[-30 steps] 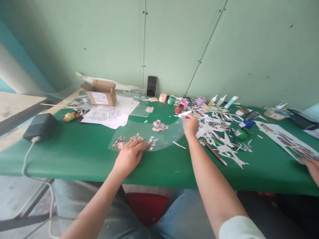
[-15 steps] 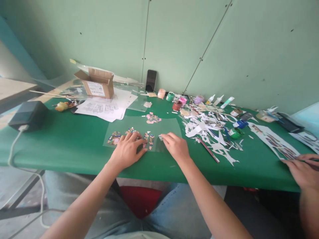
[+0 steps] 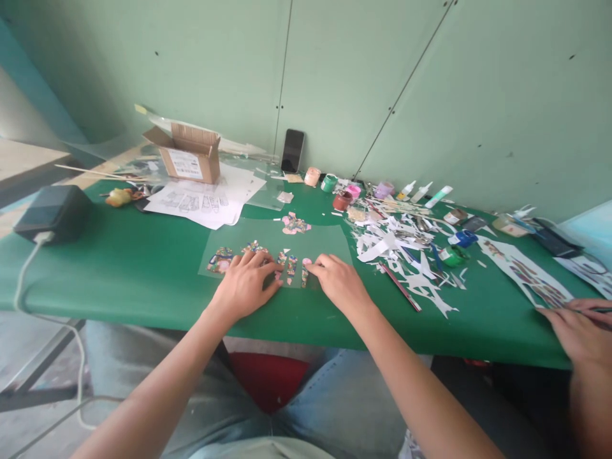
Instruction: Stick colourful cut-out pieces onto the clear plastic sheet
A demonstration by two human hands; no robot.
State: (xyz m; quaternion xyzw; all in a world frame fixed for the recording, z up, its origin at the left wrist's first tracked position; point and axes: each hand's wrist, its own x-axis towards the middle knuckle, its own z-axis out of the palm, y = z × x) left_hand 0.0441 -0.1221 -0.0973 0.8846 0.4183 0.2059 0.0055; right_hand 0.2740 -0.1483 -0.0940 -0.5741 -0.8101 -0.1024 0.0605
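A clear plastic sheet lies on the green table, bearing several small patterned paper cutouts, among them a pink one near its far edge. My left hand rests on the sheet with fingers spread and thumb apart, partly covering some pieces. Just right of that hand lie narrow multicoloured strips. My right hand has its thumb and forefinger together on a slim cutout with a pink top, which touches the sheet. The other fingers are curled under.
White paper scraps and a pencil lie on the right. Paint jars and a phone stand behind. A cardboard box sits on printed papers; a black adapter is leftmost. Another person's hands work at far right.
My right hand's cutout now lies upright beside the other strips, with its pink end showing. My left hand stays in place. The view has shifted slightly.
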